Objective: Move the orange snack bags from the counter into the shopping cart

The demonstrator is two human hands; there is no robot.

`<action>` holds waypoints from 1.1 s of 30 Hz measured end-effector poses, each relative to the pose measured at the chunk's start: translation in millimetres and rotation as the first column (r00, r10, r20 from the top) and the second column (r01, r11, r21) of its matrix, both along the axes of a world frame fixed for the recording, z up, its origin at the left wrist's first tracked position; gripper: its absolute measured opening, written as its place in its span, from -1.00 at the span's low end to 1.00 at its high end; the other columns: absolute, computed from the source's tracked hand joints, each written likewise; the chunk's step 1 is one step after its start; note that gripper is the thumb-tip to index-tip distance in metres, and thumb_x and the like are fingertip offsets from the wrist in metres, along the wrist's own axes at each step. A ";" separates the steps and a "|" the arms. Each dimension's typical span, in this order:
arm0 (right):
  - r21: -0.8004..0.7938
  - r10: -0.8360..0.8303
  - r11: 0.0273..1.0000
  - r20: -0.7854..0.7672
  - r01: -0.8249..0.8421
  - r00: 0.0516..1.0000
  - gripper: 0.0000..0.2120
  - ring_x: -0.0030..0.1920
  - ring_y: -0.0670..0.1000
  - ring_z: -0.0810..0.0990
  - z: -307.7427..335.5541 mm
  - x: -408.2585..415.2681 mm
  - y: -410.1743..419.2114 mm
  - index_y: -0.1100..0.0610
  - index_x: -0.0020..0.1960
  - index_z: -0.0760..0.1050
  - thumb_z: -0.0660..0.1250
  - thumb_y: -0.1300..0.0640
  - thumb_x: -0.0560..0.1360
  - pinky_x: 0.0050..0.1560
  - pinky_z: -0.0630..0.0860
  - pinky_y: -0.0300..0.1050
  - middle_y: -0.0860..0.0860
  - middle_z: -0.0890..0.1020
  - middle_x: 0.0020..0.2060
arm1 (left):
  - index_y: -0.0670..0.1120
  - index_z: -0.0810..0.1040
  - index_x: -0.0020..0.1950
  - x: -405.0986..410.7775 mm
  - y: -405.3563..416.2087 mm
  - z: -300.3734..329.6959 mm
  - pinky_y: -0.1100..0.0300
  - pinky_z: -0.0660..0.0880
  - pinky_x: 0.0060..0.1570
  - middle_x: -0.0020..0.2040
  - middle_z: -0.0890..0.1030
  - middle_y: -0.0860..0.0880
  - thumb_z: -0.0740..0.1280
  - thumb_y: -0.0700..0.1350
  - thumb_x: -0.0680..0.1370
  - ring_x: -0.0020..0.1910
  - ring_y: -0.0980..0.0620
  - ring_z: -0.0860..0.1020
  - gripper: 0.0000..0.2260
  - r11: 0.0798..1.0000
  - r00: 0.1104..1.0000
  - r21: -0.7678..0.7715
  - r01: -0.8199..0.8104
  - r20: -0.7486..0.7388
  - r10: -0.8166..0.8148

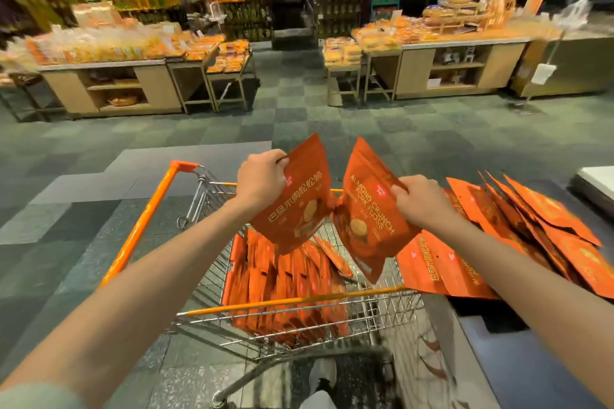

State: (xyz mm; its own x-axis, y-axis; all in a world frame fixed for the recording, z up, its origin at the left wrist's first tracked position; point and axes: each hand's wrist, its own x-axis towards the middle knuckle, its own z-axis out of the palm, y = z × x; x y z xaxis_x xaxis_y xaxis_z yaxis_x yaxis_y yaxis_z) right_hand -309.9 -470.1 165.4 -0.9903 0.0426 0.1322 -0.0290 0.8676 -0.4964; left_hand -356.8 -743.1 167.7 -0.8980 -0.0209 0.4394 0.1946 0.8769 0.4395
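My left hand (260, 178) grips an orange snack bag (299, 206) by its upper edge, held above the shopping cart (156, 209). My right hand (420, 201) holds a second orange bag (365, 226) printed "Almond Crunch Pork Floss", also over the cart. The two bags hang side by side, nearly touching. Inside the wire basket lie several orange bags (285, 279), stacked on edge. More orange bags (531, 229) are spread on the dark counter (498, 319) to the right of the cart.
The cart has an orange frame and handle and stands directly before me. Beyond it is open tiled floor (292, 103). Bakery display tables (109, 76) stand at the back left and another display table (458, 63) at the back right. A white object (598, 181) sits at the counter's far right.
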 end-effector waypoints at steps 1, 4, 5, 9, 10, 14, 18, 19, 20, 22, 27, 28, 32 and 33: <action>0.005 -0.001 1.000 0.007 0.001 1.000 -0.70 -0.09 0.31 0.55 -5.4 -7.9 3.3 0.20 -0.32 0.41 0.19 0.14 0.57 -0.25 0.25 -0.02 0.26 0.59 -0.25 | -0.05 0.62 0.02 -10.2 4.4 -5.0 0.00 0.52 -0.08 -0.04 0.68 -0.13 0.24 -0.06 0.57 -0.01 -0.24 0.58 -0.82 1.000 1.000 -0.002 0.001 0.018 -0.001; 0.026 0.005 1.000 0.030 -0.006 1.000 -0.72 -0.09 0.29 0.56 -29.5 -39.6 16.1 0.22 -0.27 0.46 0.20 0.14 0.57 -0.25 0.25 -0.02 0.24 0.62 -0.22 | -0.08 0.63 0.02 -50.1 20.4 -23.8 0.02 0.47 -0.11 -0.04 0.67 -0.16 0.25 -0.08 0.57 0.01 -0.25 0.57 -0.82 0.999 0.996 -0.021 0.024 0.081 -0.023; 0.035 0.005 0.999 0.037 -0.006 0.999 -0.73 -0.09 0.28 0.56 -37.3 -50.5 19.7 0.25 -0.23 0.49 0.20 0.14 0.58 -0.25 0.26 -0.01 0.23 0.63 -0.20 | -0.09 0.62 0.02 -63.3 26.8 -30.5 0.02 0.47 -0.11 -0.04 0.67 -0.16 0.25 -0.09 0.57 0.01 -0.25 0.57 -0.82 0.999 0.994 -0.020 0.035 0.100 -0.033; 0.019 -0.021 1.000 0.067 0.020 0.998 -0.75 -0.11 0.30 0.56 -65.5 -94.7 33.0 0.23 -0.26 0.47 0.21 0.16 0.56 -0.17 0.39 0.06 0.25 0.62 -0.21 | -0.12 0.63 -0.02 -112.5 56.6 -65.0 0.05 0.44 -0.11 -0.02 0.66 -0.17 0.25 -0.13 0.55 0.03 -0.23 0.56 -0.83 0.998 0.968 0.042 0.043 0.247 -0.052; 0.021 -0.037 0.999 0.085 0.036 0.996 -0.75 -0.11 0.30 0.57 -72.9 -106.6 36.3 0.21 -0.26 0.46 0.22 0.16 0.56 -0.17 0.40 0.07 0.26 0.63 -0.20 | -0.12 0.63 -0.02 -126.3 65.8 -77.3 0.05 0.44 -0.09 -0.01 0.66 -0.17 0.25 -0.14 0.54 0.05 -0.23 0.56 -0.82 0.997 0.954 0.059 0.046 0.295 -0.062; 0.067 -0.071 0.996 0.141 0.062 0.987 -0.76 -0.10 0.30 0.57 -98.4 -139.4 47.0 0.13 -0.27 0.42 0.21 0.15 0.57 -0.18 0.36 0.03 0.27 0.63 -0.19 | -0.13 0.65 0.03 -170.3 98.4 -120.4 0.08 0.46 -0.02 0.03 0.66 -0.19 0.25 -0.15 0.53 0.10 -0.22 0.56 -0.80 0.991 0.872 0.135 0.016 0.483 -0.080; 0.049 -0.114 0.993 0.205 0.106 0.972 -0.77 -0.10 0.34 0.56 -114.9 -162.2 59.0 0.25 -0.22 0.48 0.22 0.18 0.57 -0.17 0.37 0.08 0.30 0.62 -0.19 | -0.18 0.63 0.11 -201.5 124.1 -147.0 0.10 0.43 0.05 0.11 0.63 -0.22 0.25 -0.15 0.56 0.17 -0.20 0.54 -0.77 0.977 0.790 0.211 -0.027 0.604 -0.108; 0.044 -0.118 0.993 0.221 0.111 0.968 -0.77 -0.10 0.34 0.56 -118.2 -165.8 61.2 0.22 -0.25 0.46 0.22 0.19 0.57 -0.19 0.35 0.07 0.30 0.62 -0.19 | -0.18 0.62 0.13 -206.7 128.4 -153.7 0.11 0.43 0.06 0.11 0.63 -0.22 0.25 -0.16 0.56 0.17 -0.20 0.54 -0.77 0.970 0.773 0.238 -0.041 0.623 -0.120; 0.040 -0.133 0.991 0.244 0.128 0.961 -0.75 -0.11 0.34 0.56 -124.9 -172.5 64.3 0.19 -0.28 0.43 0.21 0.19 0.57 -0.21 0.32 0.04 0.30 0.61 -0.20 | -0.18 0.63 0.13 -215.4 133.8 -163.7 0.10 0.44 0.06 0.10 0.64 -0.23 0.25 -0.15 0.56 0.15 -0.20 0.55 -0.77 0.966 0.751 0.252 -0.061 0.648 -0.122; 0.029 -0.165 0.986 0.283 0.163 0.945 -0.71 -0.12 0.31 0.56 -134.3 -179.1 66.4 0.12 -0.32 0.35 0.19 0.19 0.58 -0.23 0.26 0.01 0.27 0.61 -0.24 | -0.18 0.64 0.07 -223.3 140.3 -181.6 0.09 0.46 0.03 0.04 0.65 -0.23 0.24 -0.15 0.55 0.10 -0.20 0.58 -0.78 0.959 0.710 0.263 -0.101 0.694 -0.116; -0.026 -0.173 0.980 0.365 0.196 0.915 -0.77 -0.13 0.32 0.56 -159.9 -191.9 58.5 0.17 -0.24 0.41 0.17 0.21 0.59 -0.22 0.29 0.02 0.32 0.59 -0.23 | -0.17 0.63 -0.06 -214.7 142.3 -231.3 0.07 0.53 -0.11 -0.11 0.66 -0.18 0.26 -0.21 0.49 -0.06 -0.17 0.63 -0.84 0.972 0.561 0.183 -0.146 0.825 -0.072; -0.030 -0.167 0.981 0.388 0.193 0.906 -0.73 -0.12 0.32 0.55 -168.2 -194.4 56.4 0.11 -0.29 0.35 0.16 0.21 0.60 -0.23 0.26 0.01 0.30 0.58 -0.25 | -0.18 0.62 -0.07 -210.1 140.2 -245.8 0.06 0.57 -0.14 -0.13 0.66 -0.17 0.26 -0.22 0.48 -0.10 -0.16 0.64 -0.85 0.974 0.516 0.162 -0.156 0.855 -0.060; -0.040 -0.165 0.977 0.473 0.209 0.865 -0.62 -0.20 0.22 0.53 -198.4 -197.7 49.9 0.00 -0.36 0.18 0.13 0.21 0.61 -0.27 0.14 -0.12 0.06 0.45 -0.41 | -0.23 0.58 -0.02 -189.8 128.8 -288.6 0.09 0.59 -0.13 -0.07 0.65 -0.19 0.29 -0.22 0.44 -0.10 -0.15 0.63 -0.83 0.975 0.370 0.080 -0.206 0.929 0.002; -0.051 -0.160 0.976 0.498 0.214 0.852 -0.64 -0.20 0.19 0.53 -208.3 -198.3 47.3 0.03 -0.35 0.22 0.13 0.21 0.61 -0.27 0.15 -0.13 0.05 0.47 -0.40 | -0.26 0.58 -0.02 -184.8 126.2 -295.3 0.13 0.58 -0.16 -0.11 0.64 -0.16 0.31 -0.20 0.45 -0.13 -0.11 0.63 -0.82 0.976 0.322 0.059 -0.207 0.947 0.011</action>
